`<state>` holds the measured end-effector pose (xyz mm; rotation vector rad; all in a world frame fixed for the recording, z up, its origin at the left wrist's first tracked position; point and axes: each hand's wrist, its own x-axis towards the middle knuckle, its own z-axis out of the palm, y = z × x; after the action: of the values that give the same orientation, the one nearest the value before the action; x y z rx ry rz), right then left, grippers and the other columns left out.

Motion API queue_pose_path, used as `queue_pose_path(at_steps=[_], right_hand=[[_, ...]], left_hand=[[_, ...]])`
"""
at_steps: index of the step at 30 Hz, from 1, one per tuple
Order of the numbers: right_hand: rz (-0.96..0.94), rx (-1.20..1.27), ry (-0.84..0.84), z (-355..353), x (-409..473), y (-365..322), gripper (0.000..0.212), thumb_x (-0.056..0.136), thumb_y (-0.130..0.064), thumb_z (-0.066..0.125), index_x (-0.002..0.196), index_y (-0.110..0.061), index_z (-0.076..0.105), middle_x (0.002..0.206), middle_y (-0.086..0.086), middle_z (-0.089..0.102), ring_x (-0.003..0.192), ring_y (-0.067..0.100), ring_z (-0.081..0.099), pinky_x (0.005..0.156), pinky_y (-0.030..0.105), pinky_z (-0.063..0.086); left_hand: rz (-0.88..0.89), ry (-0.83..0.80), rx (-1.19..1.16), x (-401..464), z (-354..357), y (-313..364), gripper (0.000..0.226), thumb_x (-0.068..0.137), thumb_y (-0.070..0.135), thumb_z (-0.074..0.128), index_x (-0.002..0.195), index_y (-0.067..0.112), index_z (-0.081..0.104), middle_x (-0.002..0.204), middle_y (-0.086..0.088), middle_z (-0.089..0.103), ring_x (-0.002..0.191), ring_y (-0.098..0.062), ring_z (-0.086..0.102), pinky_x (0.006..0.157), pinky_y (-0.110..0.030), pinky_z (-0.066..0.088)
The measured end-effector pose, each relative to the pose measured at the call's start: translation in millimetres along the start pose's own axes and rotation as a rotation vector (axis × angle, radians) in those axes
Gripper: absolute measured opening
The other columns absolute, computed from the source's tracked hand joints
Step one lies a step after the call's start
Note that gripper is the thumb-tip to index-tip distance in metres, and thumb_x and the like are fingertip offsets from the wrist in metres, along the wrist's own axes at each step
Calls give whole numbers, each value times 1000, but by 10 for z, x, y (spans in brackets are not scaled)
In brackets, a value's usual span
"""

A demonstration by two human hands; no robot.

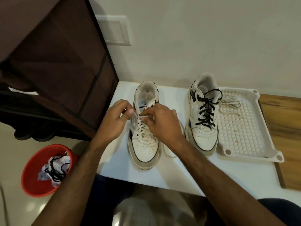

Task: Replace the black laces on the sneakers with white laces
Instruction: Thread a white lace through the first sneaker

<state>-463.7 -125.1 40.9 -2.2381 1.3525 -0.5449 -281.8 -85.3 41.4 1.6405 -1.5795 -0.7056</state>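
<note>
The grip is a two-handed pinch: the left hand [116, 119] holds one end of the white lace [141, 126] between thumb and fingertips at the upper eyelets, and the right hand [160, 121] pinches the other end just across the tongue. Both work over the left sneaker [145, 144], a white leather low-top with black trim and a grey, scuffed toe rand, standing on the glossy white desk [179, 173]; its lower eyelets are already crossed in white. A loose loop of lace trails on the desk beside the shoe. The likely slip is uneven tension: pulling one end harder would leave the ends unequal, or a flat lace could twist in an eyelet. The right sneaker [202, 118] still carries its round black lace [205, 111], untouched. Touching it, a perforated plastic tray [241, 128] holds the spare white lace [228, 104]. On the floor, a red bucket [32, 180] holds a removed black lace [56, 170] on crumpled paper.
</note>
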Motion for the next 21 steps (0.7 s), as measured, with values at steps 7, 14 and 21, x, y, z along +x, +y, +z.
queue_pose_path(at_steps=[7,14,21], right_hand=[[-51,-48,-113,-96,11,84,21,97,-32,65,117,-36,68,99,-16,52,95,7,55,94,39,36],[-101,34,-154,-176,17,190,22,96,-28,65,115,-38,67,95,-14,53,88,0,51,90,36,30],[-108,21,-167,-169,17,219,25,97,-26,63,117,-40,66,95,-13,53,89,2,50,90,36,29]], left_hand=[[-14,205,-934,-23,-198,186,25,103,14,38,78,13,41,66,-5,56,48,-18,40,55,-32,35],[-144,-122,92,-54,-92,40,32,94,52,62,92,20,57,50,6,41,48,-6,37,52,-25,34],[-2,-153,90,14,-4,-37,29,95,42,58,71,26,64,78,6,57,75,-9,56,78,-39,49]])
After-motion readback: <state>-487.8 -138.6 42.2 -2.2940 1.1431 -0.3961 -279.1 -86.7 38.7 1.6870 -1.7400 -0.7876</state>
